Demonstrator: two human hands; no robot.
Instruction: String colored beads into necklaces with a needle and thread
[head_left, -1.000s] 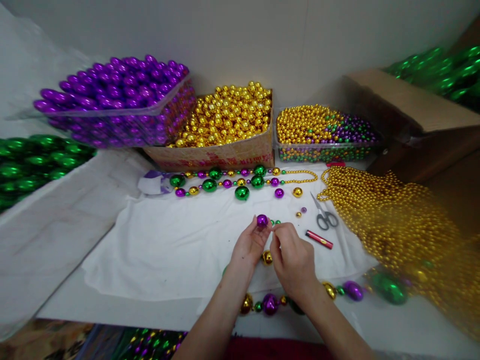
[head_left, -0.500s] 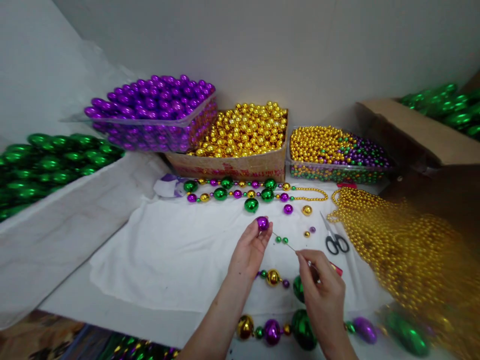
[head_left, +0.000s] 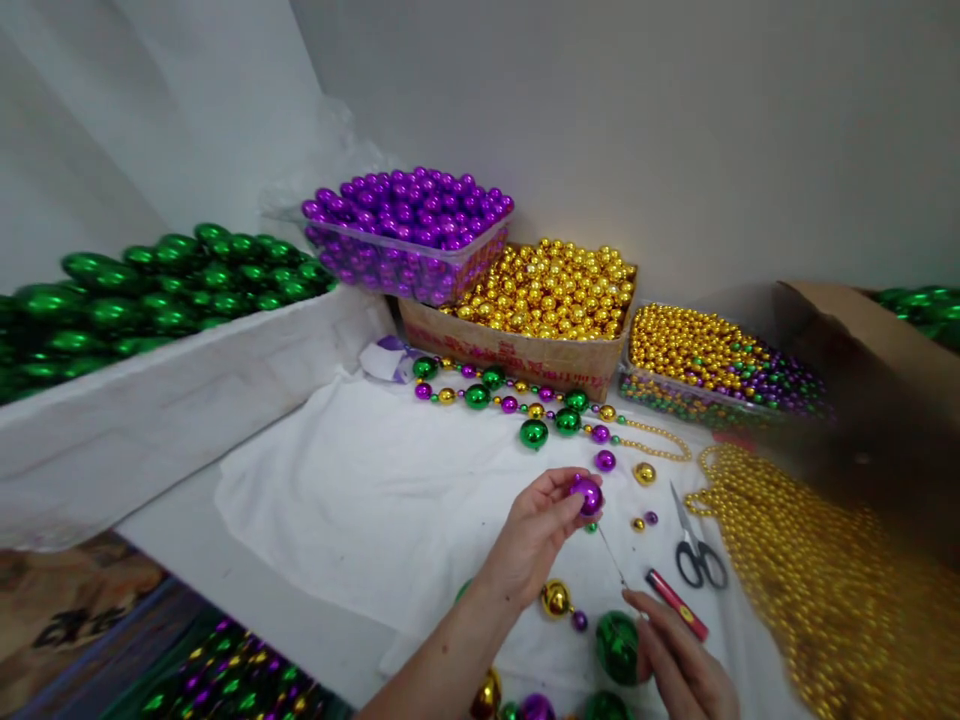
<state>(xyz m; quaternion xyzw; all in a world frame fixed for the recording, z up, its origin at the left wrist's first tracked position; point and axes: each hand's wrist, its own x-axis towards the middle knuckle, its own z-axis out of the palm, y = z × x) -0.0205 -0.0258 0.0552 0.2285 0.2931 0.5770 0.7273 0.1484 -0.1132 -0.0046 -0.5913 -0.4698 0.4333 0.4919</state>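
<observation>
Between the fingertips of my left hand (head_left: 536, 525) sits a shiny purple ball bead (head_left: 588, 495). A small green bead (head_left: 591, 527) shows just below it. My right hand (head_left: 679, 655) is closed in a pinch on a thin needle or wire (head_left: 613, 560), which runs up toward the purple bead; which of the two it is I cannot tell. Under my hands lie a gold bead (head_left: 556, 598) on a string and a large green ball (head_left: 619, 647). Part of that strand is hidden behind my left forearm.
Scissors (head_left: 699, 560) and a red lighter-like stick (head_left: 677, 604) lie at right, beside piled gold bead strings (head_left: 810, 560). A finished-looking necklace (head_left: 510, 404) lies farther back. Behind stand a purple-bead tub (head_left: 480, 262), a gold-bead carton (head_left: 517, 362) and a small-bead tray (head_left: 697, 395). A white box (head_left: 187, 400) holds green balls.
The view has swung left, so things appear farther right and lower. My left hand has turned with the purple bead. The small green beads now sit close beneath it.
</observation>
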